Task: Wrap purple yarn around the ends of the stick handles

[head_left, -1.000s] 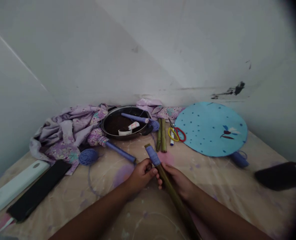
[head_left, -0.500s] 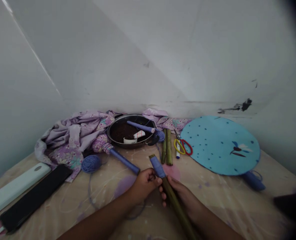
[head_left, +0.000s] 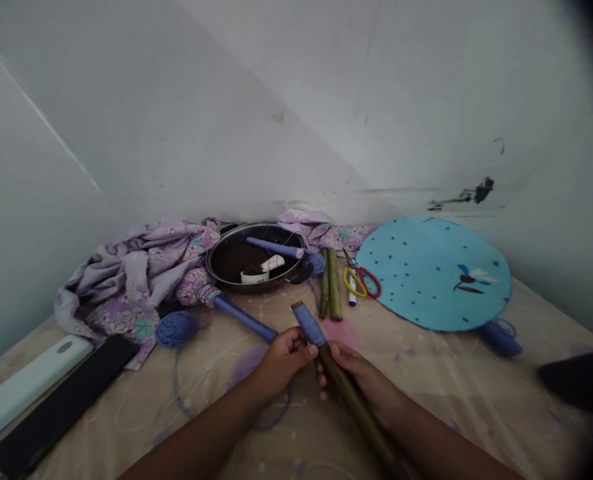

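Pale green flat case (head_left: pixel 26 390) lies at the far left of the floral-printed sheet (head_left: pixel 476 407), with a black flat case (head_left: pixel 61 407) just beside it. Behind them, a crumpled lilac floral cloth (head_left: pixel 126 280) bunches against the wall. A ball of blue yarn (head_left: pixel 176 329) sits in front of the cloth, its loose strand trailing across the sheet under the person's left forearm. Next comes a purple-wrapped stick (head_left: pixel 243 319) with a floral cloth head, lying at a slant. Behind it, a dark round pan (head_left: pixel 221 263) holds dark crumbly material, a white cup and another purple-wrapped stick.

The left hand (head_left: pixel 281 363) is curled closed, its fingers (head_left: pixel 309 352) against a bamboo stick (head_left: pixel 349 393) just below its blue yarn wrapping. The right hand (head_left: pixel 349 373) grips the same stick lower down, holding it tilted above the sheet, wrapped end away from the person.

Farther right lie two short bamboo pieces (head_left: pixel 330 285), a marker (head_left: pixel 352 297), red-and-yellow-handled scissors (head_left: pixel 361 282) and a round blue dotted fan (head_left: pixel 433 273).
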### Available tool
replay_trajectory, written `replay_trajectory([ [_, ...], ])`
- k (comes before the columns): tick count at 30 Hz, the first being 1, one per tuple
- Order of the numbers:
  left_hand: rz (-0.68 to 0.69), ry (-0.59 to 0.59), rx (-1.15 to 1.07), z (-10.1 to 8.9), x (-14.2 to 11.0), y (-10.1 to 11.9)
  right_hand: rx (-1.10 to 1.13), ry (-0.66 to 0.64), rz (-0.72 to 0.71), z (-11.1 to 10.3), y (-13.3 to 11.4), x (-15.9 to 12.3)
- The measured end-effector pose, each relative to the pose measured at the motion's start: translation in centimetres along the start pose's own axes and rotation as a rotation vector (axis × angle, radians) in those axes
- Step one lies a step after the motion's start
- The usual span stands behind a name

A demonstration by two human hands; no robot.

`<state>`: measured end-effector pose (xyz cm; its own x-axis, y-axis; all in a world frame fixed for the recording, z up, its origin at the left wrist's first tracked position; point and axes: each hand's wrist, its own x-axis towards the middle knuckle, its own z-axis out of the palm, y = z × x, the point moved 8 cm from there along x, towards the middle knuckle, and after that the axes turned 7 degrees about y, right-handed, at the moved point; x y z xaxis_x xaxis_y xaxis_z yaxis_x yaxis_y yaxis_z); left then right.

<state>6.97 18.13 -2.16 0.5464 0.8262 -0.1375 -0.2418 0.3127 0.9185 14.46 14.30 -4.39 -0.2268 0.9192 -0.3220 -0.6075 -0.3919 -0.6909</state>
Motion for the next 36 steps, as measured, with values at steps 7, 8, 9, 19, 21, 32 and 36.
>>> replay_trajectory([
  [7,-0.030,-0.031,-0.088,0.1,-0.1,-0.5,0.035,-0.012,0.073,0.1,0.8,0.0],
  [8,-0.020,-0.001,-0.082,-0.2,0.0,-0.4,0.047,-0.011,0.054,0.1,0.6,0.0],
  [9,-0.012,0.028,-0.075,-0.4,0.0,-0.4,0.053,-0.017,0.032,0.1,0.4,-0.1],
  [19,0.008,0.077,-0.019,-0.9,0.0,0.4,0.021,0.000,0.046,0.3,0.6,-0.1],
  [21,-0.014,0.030,-0.038,-0.6,-0.1,0.4,0.021,-0.002,0.063,0.3,0.8,-0.2],
  [32,-0.048,0.032,-0.050,-0.6,0.1,0.0,0.002,-0.058,0.007,0.1,0.6,-0.1],
  [36,-0.059,0.014,-0.058,-0.6,0.1,-0.2,0.040,-0.054,0.043,0.1,1.0,0.0],
])
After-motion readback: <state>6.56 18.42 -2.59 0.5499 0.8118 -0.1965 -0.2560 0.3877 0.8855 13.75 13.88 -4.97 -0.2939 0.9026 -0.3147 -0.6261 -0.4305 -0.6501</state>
